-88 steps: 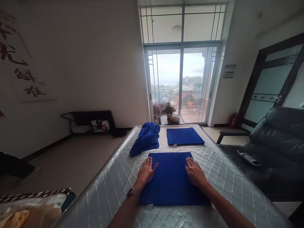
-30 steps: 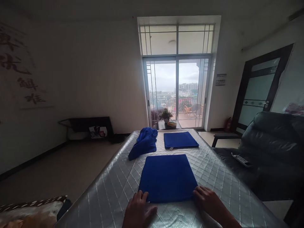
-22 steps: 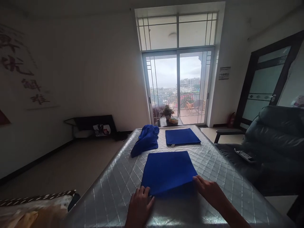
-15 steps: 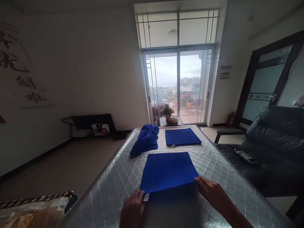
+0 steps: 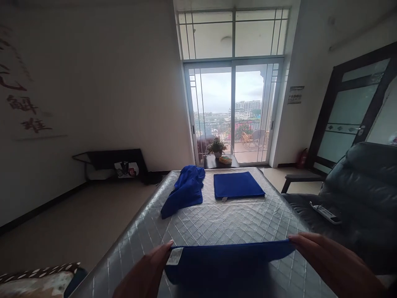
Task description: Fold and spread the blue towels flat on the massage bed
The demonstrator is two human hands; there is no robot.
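Note:
A blue square of cloth with a white tag, which looks like a cushion cover (image 5: pixel 226 265), hangs raised between my two hands at the near end of the table. My left hand (image 5: pixel 144 271) pinches its upper left corner beside the tag. The upper right corner is gripped by my right hand (image 5: pixel 335 258). The cover's lower part is dark and runs out of view. Farther off, a second blue cover (image 5: pixel 238 185) lies flat and square, its tag at the front edge. To its left is a crumpled blue cloth (image 5: pixel 186 190).
A silver quilted sheet (image 5: pixel 217 221) covers the table. On the right stands a dark leather armchair (image 5: pixel 356 194) with a white remote-like device (image 5: pixel 325 212) on its seat. Beyond the table's far end is a small table with a potted plant (image 5: pixel 217 147).
The near cover has been lifted off the table and drawn toward me, now held upright. Both hands have moved up and farther apart. The view has shifted slightly.

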